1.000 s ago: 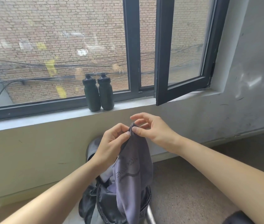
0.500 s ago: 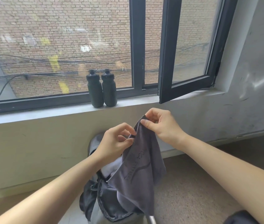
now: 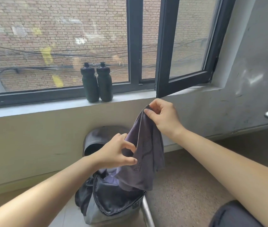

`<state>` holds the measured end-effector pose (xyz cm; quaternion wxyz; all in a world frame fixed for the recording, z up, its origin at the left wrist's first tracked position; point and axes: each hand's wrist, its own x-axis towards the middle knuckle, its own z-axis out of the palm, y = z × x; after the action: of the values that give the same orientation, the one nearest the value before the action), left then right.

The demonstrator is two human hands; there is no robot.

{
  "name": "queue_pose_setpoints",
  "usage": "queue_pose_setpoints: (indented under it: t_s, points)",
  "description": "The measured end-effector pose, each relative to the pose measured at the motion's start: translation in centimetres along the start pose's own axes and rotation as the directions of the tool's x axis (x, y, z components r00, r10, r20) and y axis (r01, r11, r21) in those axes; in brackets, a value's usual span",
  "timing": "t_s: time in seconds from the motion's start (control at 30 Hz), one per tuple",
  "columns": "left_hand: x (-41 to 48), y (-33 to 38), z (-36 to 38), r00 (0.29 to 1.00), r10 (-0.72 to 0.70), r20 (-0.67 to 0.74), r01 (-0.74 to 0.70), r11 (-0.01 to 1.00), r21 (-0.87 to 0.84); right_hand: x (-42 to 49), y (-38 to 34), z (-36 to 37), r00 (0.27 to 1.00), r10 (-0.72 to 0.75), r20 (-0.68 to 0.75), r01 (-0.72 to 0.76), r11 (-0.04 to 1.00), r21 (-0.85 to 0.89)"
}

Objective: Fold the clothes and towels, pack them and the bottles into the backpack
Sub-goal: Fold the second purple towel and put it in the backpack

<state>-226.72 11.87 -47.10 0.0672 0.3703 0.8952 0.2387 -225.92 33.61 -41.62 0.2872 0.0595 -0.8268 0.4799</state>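
Your right hand (image 3: 164, 117) holds the grey-purple towel (image 3: 148, 154) up by one top corner, its fingers (image 3: 149, 113) pinched tight on the cloth, thumb against forefinger. The towel hangs from that pinch with its long axis close to upright, leaning down and to the left, so the held corner points up toward the window sill (image 3: 48, 105) and the loose bottom edge points at the floor. Your left hand (image 3: 115, 153) is lower, at the towel's left edge about halfway down, with thumb and forefinger curled onto a fold of it; whether the other fingers touch the cloth is hard to tell. The towel's bottom edge hangs over the open mouth of the backpack (image 3: 113, 205), which stands on the floor near the foot of the wall; you cannot see whether cloth and bag touch. Pale lilac fabric (image 3: 112, 178) shows inside the bag, mostly covered by the towel. Your left forearm hides the backpack's left side. Behind the bag, against the wall, a dark rounded object (image 3: 97, 138) is partly hidden by your left hand and cannot be identified. A metal tube (image 3: 147, 212) just beside the bag's right side is cut off by the lower edge of the view. The two dark bottles (image 3: 97, 84) stand upright on the sill, touching each other, at its back edge by the window frame.
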Motion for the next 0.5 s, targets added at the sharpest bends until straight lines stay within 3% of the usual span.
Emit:
queue_pose_setpoints:
  t_s: [0.1, 0.3, 0.5]
  points:
    - [0.2, 0.7, -0.1, 0.998, 0.03, -0.048, -0.031, 0.999, -0.015, -0.1, -0.2, -0.2, 1.0, -0.009, -0.012, 0.008, 0.999, -0.038]
    - [0.5, 2.9, -0.4, 0.974, -0.013, -0.226, -0.095, 0.883, -0.459, -0.5, -0.6, 0.0, 0.989, -0.087, 0.121, 0.097, 0.992, -0.078]
    - [0.9, 1.9, 0.1, 0.938, -0.024, -0.346, -0.095, 0.942, -0.323, -0.5, -1.1, -0.2, 0.991, -0.082, 0.104, 0.094, 0.989, -0.114]
